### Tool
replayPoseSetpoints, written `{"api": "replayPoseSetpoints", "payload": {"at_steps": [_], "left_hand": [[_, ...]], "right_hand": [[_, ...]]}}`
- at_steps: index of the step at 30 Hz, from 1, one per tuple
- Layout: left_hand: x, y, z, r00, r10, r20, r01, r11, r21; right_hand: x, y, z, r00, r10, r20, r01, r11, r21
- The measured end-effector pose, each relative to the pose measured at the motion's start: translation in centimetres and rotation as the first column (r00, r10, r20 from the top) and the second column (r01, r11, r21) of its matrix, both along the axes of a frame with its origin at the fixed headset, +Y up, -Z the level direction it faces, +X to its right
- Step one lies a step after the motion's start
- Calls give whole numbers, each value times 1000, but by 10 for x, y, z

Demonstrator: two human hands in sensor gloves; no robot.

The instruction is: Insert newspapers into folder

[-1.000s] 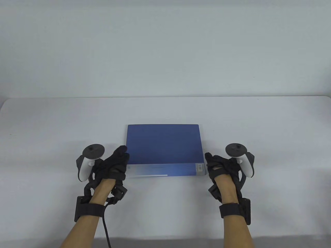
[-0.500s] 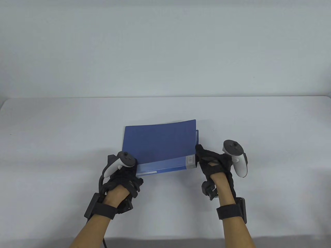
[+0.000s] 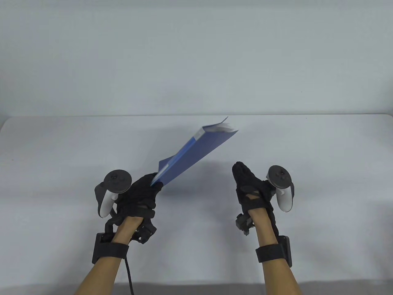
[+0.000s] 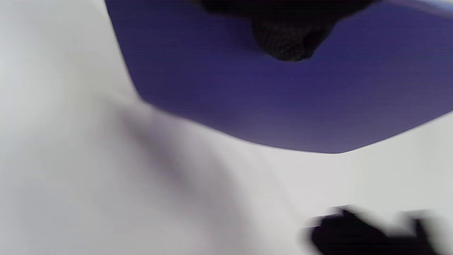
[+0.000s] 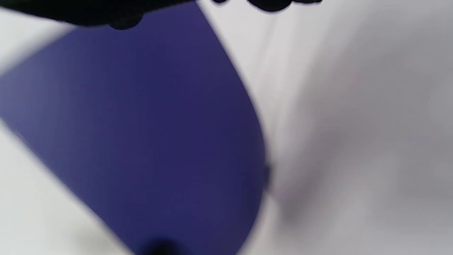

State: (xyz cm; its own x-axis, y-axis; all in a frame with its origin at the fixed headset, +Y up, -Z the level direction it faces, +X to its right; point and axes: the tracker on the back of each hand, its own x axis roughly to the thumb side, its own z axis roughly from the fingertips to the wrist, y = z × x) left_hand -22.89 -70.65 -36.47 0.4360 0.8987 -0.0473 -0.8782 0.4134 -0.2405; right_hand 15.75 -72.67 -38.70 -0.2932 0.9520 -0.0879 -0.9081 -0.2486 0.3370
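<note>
left hand (image 3: 139,193) fingers gripping raised folder (image 3: 193,152) corner, right hand (image 3: 250,187) free

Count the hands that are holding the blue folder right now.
1. The left hand grips the blue folder by its near corner, lifted and tilted off the table. The right hand is apart from it, holding nothing.

no legible txt, labels, nos.

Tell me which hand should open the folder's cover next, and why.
Right, probably. The left hand already grips the blue folder at its lower corner, holding it tilted above the table. The right hand holds nothing and sits beside the folder.
</note>
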Motion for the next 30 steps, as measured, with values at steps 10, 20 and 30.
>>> {"api": "replayPoseSetpoints", "payload": {"at_steps": [10, 20, 30], "left_hand": [[1, -25, 0, 920, 391, 8, -385, 909, -159], [-8, -60, -8, 971, 225, -84, -240, 914, -328], [0, -28, -5, 984, 179, -11, -177, 965, -191]], "right_hand": [[-25, -19, 0, 995, -100, 27, 102, 994, -47], [-45, -29, -3, 980, 196, 40, -193, 979, -74], [-54, 1, 2, 889, 458, 15, -458, 889, 7]]}}
